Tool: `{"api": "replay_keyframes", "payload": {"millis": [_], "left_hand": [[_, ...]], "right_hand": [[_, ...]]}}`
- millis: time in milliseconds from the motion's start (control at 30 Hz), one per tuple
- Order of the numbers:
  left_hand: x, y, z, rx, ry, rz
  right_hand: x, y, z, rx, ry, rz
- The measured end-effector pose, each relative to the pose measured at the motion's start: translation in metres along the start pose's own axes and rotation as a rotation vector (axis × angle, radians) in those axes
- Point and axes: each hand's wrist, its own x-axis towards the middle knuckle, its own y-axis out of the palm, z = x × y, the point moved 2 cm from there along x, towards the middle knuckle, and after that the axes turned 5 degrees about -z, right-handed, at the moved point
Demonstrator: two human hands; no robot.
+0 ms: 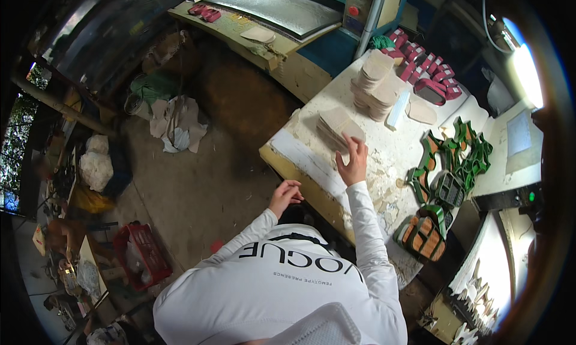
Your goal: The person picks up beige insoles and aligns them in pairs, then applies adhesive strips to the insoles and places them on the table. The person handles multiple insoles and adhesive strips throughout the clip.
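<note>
White sleeves (363, 210) on both arms in the head view, hands well apart from each other. Right hand (355, 166) out over the worn, pale table (375, 171), fingers spread, not gripped on anything, fingertips right by the near end of a short stack of beige insoles (341, 124). Can't tell if actually touching or just above, tbh. Left hand (285, 196) just off the table's edge, in front of the body, fingers loosely bent, nothing showing in it.

Just behind the short stack, a taller pile of insoles (375, 90), then a pale blue strip (398, 110) and a loose insole (422, 111) to its right. Farther back, a bunch of dark red shoe parts (429, 69). Over on the right, a tangle of green straps (476, 156), plus green sandals with brown footbeds (423, 237) nearer the body. Down on the floor at left, a red crate (157, 255) and a heap of pale scraps (180, 120).
</note>
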Motion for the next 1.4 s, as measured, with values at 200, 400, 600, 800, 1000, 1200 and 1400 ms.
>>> {"api": "replay_keyframes", "payload": {"millis": [200, 400, 600, 800, 1000, 1200, 1400], "left_hand": [[0.069, 0.040, -0.043, -0.076, -0.114, 0.187], [0.130, 0.057, -0.049, -0.248, -0.247, 0.255], [0.134, 0.095, -0.041, -0.380, -0.086, 0.219], [0.125, 0.095, -0.075, -0.279, 0.179, 0.164], [0.102, 0.077, -0.106, -0.547, -0.291, 0.293], [0.079, 0.086, -0.082, -0.332, -0.362, 0.246], [0.074, 0.087, -0.077, -0.202, -0.515, 0.327]], "right_hand": [[0.068, 0.009, -0.011, -0.465, 0.219, 0.151], [0.046, 0.010, -0.011, -0.395, 0.164, 0.041], [0.037, 0.008, -0.004, -0.125, 0.229, -0.165], [0.012, -0.002, 0.032, 0.182, 0.228, -0.241], [-0.009, -0.021, 0.030, 0.824, 0.485, -0.127], [-0.039, -0.019, 0.027, 0.108, 0.230, -0.090], [-0.044, -0.038, 0.020, 0.098, 0.197, -0.059]]}}
